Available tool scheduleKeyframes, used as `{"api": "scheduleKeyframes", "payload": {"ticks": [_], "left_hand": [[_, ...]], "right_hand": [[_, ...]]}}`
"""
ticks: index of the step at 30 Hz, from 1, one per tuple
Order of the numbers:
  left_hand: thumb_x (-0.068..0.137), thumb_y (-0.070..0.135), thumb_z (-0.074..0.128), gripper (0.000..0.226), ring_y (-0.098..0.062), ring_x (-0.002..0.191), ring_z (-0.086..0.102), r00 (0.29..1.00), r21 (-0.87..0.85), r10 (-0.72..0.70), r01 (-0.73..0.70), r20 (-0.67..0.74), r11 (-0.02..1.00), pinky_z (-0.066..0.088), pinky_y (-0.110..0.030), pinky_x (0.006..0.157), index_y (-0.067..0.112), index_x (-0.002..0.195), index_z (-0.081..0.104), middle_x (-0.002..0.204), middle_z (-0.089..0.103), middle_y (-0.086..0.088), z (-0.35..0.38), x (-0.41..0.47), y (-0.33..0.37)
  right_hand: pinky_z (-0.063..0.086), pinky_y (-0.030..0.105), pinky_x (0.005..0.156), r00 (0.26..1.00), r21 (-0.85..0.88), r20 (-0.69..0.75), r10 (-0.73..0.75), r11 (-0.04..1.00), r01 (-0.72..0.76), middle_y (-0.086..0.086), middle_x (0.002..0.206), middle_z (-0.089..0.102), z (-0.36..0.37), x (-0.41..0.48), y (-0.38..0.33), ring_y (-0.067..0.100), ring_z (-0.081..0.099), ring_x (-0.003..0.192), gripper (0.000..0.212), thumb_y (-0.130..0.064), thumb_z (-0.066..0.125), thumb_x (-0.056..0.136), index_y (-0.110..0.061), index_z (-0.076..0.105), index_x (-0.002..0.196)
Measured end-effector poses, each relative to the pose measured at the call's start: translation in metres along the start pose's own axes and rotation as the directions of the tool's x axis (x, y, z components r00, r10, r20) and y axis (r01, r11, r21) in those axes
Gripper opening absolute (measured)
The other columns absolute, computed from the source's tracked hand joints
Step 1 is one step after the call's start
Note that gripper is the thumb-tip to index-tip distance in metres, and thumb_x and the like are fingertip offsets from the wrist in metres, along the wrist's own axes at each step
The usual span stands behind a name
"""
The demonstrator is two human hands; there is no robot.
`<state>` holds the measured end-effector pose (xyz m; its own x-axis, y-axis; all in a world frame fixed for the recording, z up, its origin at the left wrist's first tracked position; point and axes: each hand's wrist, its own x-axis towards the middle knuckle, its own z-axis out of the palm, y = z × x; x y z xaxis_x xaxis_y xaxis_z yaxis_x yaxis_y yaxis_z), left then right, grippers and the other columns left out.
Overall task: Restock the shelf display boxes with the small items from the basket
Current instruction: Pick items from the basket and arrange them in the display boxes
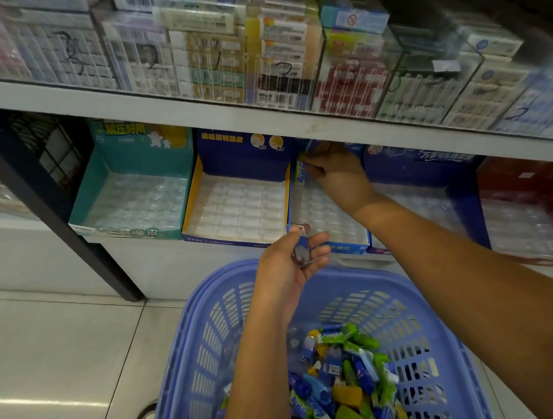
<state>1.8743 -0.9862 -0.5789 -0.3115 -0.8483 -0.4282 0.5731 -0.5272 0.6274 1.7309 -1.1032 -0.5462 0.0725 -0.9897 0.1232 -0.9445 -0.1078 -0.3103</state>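
These small packets [350, 383] look light and hard-shelled under a glossy wrap, so I judge they will slide against each other and slip out of a loose pinch. Take each one across its narrow sides, near the middle, not by its ends. They are heaped in the near right part of the lilac basket [214, 290], which sits nearest to you below the lower shelf [16, 223]. The slots of the clear plastic tray [328, 214] in the blue display box [342, 246] look thin and springy, so press gently when you seat a packet.

Your right hand [335, 174] reaches far in under the upper shelf board [177, 110], arm stretched from the right. Its fingers are curled tight round a green-and-blue packet [301, 173] at the far left corner of that box. Whether the packet touches the tray I cannot tell; shadow hides it.

Your left hand [288, 270] is raised above the far rim of the basket, palm turned toward you, forearm rising from the near edge of view. Its fingers and thumb are closed round a blue packet [299, 244], held upright just in front of the box's near wall. The two hands are well apart, one at the back of the box, one at its front
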Motion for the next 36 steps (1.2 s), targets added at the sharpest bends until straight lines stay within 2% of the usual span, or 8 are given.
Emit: {"api": "scheduleKeyframes", "payload": {"ticks": [4, 9, 14, 19, 21, 24, 28, 36], "left_hand": [[0.102, 0.027, 0.039, 0.032, -0.019, 0.078, 0.071, 1.0, -0.02, -0.013, 0.013, 0.005, 1.0, 0.059, -0.025, 0.069, 0.003, 0.107, 0.059, 0.102, 0.071, -0.019, 0.0, -0.004, 0.002], [0.103, 0.03, 0.034, 0.035, -0.028, 0.104, 0.068, 1.0, -0.018, -0.002, 0.002, 0.025, 1.0, 0.054, -0.038, 0.092, 0.004, 0.107, 0.057, 0.111, 0.069, -0.02, 0.007, -0.012, 0.004], [0.103, 0.027, 0.034, 0.04, -0.025, 0.089, 0.07, 0.998, -0.004, 0.007, -0.006, 0.065, 1.0, 0.054, -0.04, 0.09, 0.001, 0.101, 0.063, 0.094, 0.069, -0.016, 0.014, -0.021, 0.004], [0.103, 0.036, 0.03, 0.046, -0.026, 0.097, 0.068, 0.998, 0.171, 0.03, -0.039, 0.054, 0.984, 0.054, -0.036, 0.089, 0.005, 0.105, 0.064, 0.1, 0.071, -0.014, 0.019, -0.032, 0.011], [0.102, 0.038, 0.034, 0.039, -0.015, 0.088, 0.068, 0.966, 0.52, 0.249, -0.179, -0.068, 0.835, 0.053, -0.022, 0.075, 0.013, 0.103, 0.064, 0.098, 0.072, -0.008, 0.014, -0.03, 0.015], [0.101, 0.031, 0.041, 0.029, -0.01, 0.09, 0.06, 0.774, 0.897, 0.634, -0.286, 0.008, 0.338, 0.043, -0.011, 0.065, 0.019, 0.117, 0.062, 0.112, 0.067, -0.003, -0.007, -0.026, 0.018], [0.099, 0.02, 0.045, 0.045, -0.022, 0.146, 0.016, 0.858, 0.981, 0.487, -0.192, 0.161, 0.013, 0.024, -0.031, 0.114, 0.012, 0.143, 0.04, 0.154, 0.031, -0.005, -0.035, -0.007, 0.008], [0.098, 0.023, 0.048, 0.061, -0.016, 0.147, 0.004, 0.872, 0.98, 0.457, -0.201, 0.176, 0.007, 0.007, -0.024, 0.118, 0.01, 0.15, 0.021, 0.159, 0.015, -0.001, -0.04, 0.002, 0.003]], "right_hand": [[0.041, 0.027, 0.097, 0.997, 0.079, -0.071, -0.032, 0.996, 0.038, 0.009, 0.137, 0.046, -0.009, -0.029, -0.011, 0.023, 0.056, 0.106, 0.049, -0.022, 0.053, 0.095, -0.019, 0.04, 0.142], [0.051, 0.025, 0.081, 0.976, 0.29, -0.108, -0.189, 0.933, 0.213, -0.005, 0.099, 0.065, -0.036, -0.102, -0.026, 0.008, 0.063, 0.084, 0.029, -0.035, 0.068, 0.083, -0.02, 0.069, 0.108], [0.041, 0.015, 0.098, 0.946, 0.213, 0.055, -0.318, 0.93, 0.3, -0.012, 0.124, 0.052, -0.04, -0.151, -0.027, 0.0, 0.052, 0.11, 0.043, -0.029, 0.071, 0.082, -0.027, 0.059, 0.124], [0.042, 0.009, 0.087, 0.942, 0.197, -0.163, -0.292, 0.926, 0.321, -0.007, 0.11, 0.056, -0.035, -0.147, -0.034, 0.003, 0.053, 0.096, 0.027, -0.018, 0.062, 0.09, -0.016, 0.064, 0.116], [0.04, 0.008, 0.083, 0.943, 0.23, -0.241, -0.229, 0.931, 0.285, -0.009, 0.102, 0.054, -0.035, -0.131, -0.038, 0.001, 0.051, 0.09, 0.024, -0.021, 0.062, 0.09, -0.015, 0.063, 0.114], [0.049, 0.022, 0.082, 0.959, 0.321, -0.27, -0.087, 0.931, 0.175, -0.002, 0.098, 0.063, -0.033, -0.093, -0.047, 0.011, 0.06, 0.088, 0.026, -0.022, 0.064, 0.089, -0.014, 0.059, 0.114], [0.049, 0.032, 0.089, 0.983, 0.261, -0.173, -0.062, 0.959, 0.107, 0.01, 0.108, 0.067, -0.018, -0.034, -0.056, 0.024, 0.063, 0.098, 0.027, -0.017, 0.062, 0.09, -0.007, 0.061, 0.114], [0.043, 0.035, 0.088, 0.995, -0.026, -0.042, -0.085, 0.996, 0.084, 0.016, 0.114, 0.062, 0.007, -0.002, -0.049, 0.03, 0.056, 0.106, 0.026, -0.015, 0.053, 0.094, -0.002, 0.058, 0.115]]}}
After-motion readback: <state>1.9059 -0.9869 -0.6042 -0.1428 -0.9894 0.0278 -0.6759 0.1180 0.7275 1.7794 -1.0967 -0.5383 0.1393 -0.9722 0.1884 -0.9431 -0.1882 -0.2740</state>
